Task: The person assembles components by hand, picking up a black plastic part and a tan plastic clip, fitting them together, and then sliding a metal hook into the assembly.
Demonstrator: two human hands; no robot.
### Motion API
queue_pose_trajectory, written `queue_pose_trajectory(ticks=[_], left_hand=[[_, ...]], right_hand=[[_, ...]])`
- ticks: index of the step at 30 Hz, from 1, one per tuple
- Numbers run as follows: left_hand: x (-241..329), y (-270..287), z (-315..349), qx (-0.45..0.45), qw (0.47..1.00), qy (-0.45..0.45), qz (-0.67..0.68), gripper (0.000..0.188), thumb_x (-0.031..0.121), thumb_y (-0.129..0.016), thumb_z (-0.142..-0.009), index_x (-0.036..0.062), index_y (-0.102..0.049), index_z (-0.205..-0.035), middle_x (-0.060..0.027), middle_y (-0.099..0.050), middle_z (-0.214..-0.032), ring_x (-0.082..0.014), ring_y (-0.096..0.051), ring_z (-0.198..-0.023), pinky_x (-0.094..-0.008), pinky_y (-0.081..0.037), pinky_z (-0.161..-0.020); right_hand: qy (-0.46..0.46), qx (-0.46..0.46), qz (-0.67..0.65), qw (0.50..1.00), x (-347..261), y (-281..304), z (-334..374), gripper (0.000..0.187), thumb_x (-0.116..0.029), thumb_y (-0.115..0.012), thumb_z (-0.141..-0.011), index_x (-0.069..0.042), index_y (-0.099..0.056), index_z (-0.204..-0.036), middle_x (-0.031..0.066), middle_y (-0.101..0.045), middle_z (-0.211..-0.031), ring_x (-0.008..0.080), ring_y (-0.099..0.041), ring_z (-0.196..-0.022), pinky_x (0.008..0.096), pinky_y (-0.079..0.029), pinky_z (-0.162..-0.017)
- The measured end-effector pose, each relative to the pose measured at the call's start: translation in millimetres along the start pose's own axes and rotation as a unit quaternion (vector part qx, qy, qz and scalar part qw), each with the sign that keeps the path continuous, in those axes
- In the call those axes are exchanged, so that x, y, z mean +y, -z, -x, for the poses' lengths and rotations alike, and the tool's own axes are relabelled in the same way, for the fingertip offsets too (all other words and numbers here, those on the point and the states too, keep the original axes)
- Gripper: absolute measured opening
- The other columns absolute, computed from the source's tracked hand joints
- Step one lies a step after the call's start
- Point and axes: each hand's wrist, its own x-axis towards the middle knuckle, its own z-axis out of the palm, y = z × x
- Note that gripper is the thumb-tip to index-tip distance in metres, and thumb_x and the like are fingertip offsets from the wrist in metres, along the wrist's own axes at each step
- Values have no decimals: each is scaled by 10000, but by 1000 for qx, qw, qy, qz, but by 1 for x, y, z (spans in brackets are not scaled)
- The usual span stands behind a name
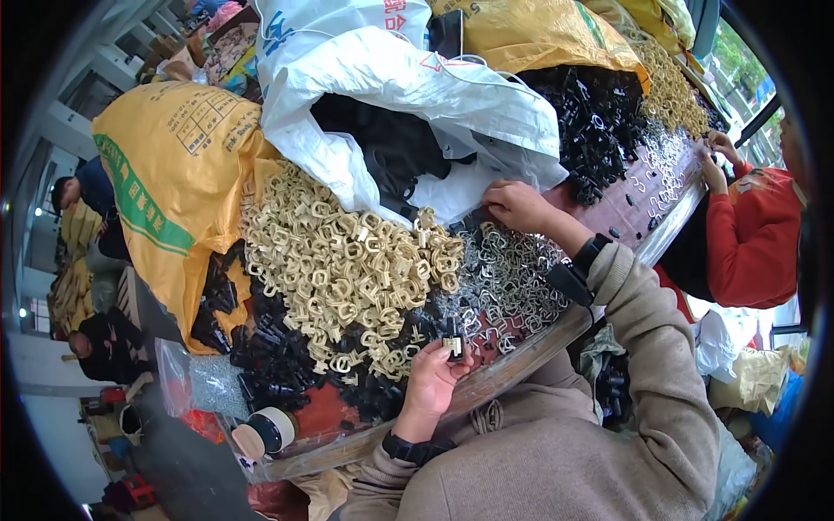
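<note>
My left hand point(432, 382), near the table's front edge, is closed on a small black plastic part with a cream-coloured piece point(453, 346) in it. My right hand point(521, 207) reaches to the mouth of the white woven sack point(347, 74). Its fingers are curled together there; what they grip, if anything, is hidden. Between and beyond my hands lie a heap of cream plastic clips point(347, 269) and a heap of silver metal loops point(512, 269). Black plastic parts point(274, 356) are piled in front of the cream heap, and more black pieces show inside the white sack.
A yellow woven sack point(174, 148) stands at the left, with a clear bag of small metal pieces point(219, 382) and a round container point(269, 431) nearer me. Another black heap point(595, 117) lies at the back right. A person in a red top point(751, 230) works at the right.
</note>
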Motion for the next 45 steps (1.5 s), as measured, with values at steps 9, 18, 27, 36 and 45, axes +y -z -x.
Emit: queue_pose_trajectory(ticks=[9,18,27,36,45], left_hand=[[-4,7,-5,14,1000,10,22,287,213,-491,-785,-17,-513,-954,-103,-564,-853,-166,-558,-742,-247,-478,-646],[-7,3,-5,34,999,6,17,272,205,-497,-785,-8,-518,-952,-96,-562,-842,-160,-556,-734,-242,-475,-648],[-7,1,-1,51,999,6,14,282,204,-505,-784,-7,-512,-972,-89,-561,-854,-163,-550,-726,-245,-467,-634],[-6,-1,-3,60,997,-6,47,222,151,-500,-794,-13,-522,-943,-98,-572,-855,-148,-564,-718,-228,-490,-618],[-10,-4,-2,61,997,-12,46,228,146,-500,-795,-13,-509,-958,-102,-572,-856,-148,-566,-715,-234,-488,-631]], right_hand=[[56,-101,-84,990,12,-1,-9,436,-192,-515,-793,6,-416,-1170,183,-404,-1220,309,-386,-1128,321,-302,-947],[172,-215,-134,952,9,2,-24,532,-327,-511,-817,-9,-372,-1221,176,-376,-1255,309,-309,-1192,369,-245,-980],[158,-189,-32,969,-17,-26,-38,786,-574,-443,-761,-1,-274,-1273,201,-282,-1306,305,-222,-1238,470,-168,-976],[214,-195,-33,957,-31,-36,-15,907,-653,-430,-708,16,-226,-1286,204,-234,-1330,293,-198,-1250,471,-180,-943],[302,-219,-52,926,-64,-40,11,845,-567,-522,-700,25,-281,-1254,211,-297,-1294,321,-276,-1210,449,-243,-928]])
